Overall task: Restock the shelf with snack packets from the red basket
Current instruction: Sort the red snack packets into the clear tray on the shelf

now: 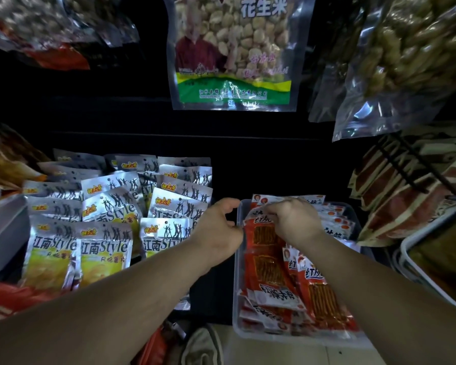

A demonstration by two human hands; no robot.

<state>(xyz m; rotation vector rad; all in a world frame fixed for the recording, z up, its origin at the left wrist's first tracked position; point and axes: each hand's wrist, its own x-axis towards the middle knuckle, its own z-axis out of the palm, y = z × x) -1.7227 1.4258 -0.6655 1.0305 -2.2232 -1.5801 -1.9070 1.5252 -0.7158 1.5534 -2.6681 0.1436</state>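
The scene was dim, the far shelf recess black; glare flashed on the silver packets (103, 233) at left, edges bowed, slightly soft.

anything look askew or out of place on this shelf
Yes: in the clear plastic tray, the red snack packets near its front lie tilted and overlapping, one with its label upside down.

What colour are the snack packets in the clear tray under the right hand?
The packets are red-orange with white ends, clearest in the head view.

both forearms stretch forward, left hand (219, 225) curled, right hand (294, 219) arched with fingers (271, 212) bent downward.
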